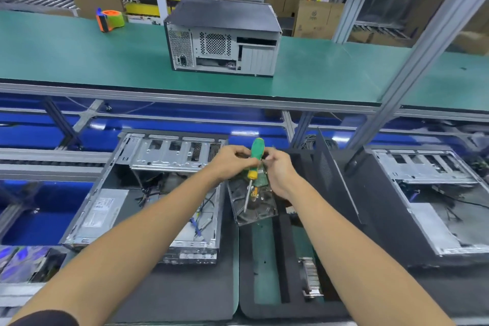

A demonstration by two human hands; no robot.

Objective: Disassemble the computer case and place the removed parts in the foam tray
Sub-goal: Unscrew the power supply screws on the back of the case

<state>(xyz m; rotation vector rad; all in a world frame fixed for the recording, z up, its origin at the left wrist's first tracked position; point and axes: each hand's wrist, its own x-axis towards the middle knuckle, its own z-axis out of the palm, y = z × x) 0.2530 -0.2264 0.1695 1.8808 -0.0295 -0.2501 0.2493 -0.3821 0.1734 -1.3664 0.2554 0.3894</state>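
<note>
Setting: a factory line with cardboard boxes behind; a green upper surface [79, 61] carries a closed small case [223, 37] and a tape dispenser [109, 20].
Lower surface: the open computer case [148, 198] lies on its side left of centre; the foam tray [285, 259] sits at the near edge, right of the case, with a heatsink [312, 280] in one slot.
Removed part: a hard drive [254, 206] is held tilted above the tray's far end.
Left hand [230, 160]: fingers curled round the green screwdriver [254, 167], whose shaft points down across the drive.
Right hand [277, 169]: fingers curled at the drive's upper edge, seemingly pinching something small; too blurred to name.
Drive versus fingers: touching both hands, hanging below them.
Doing it well: probably free the small piece, keep the screwdriver tip off the drive's board, then lower the drive flat into a free slot.
</note>
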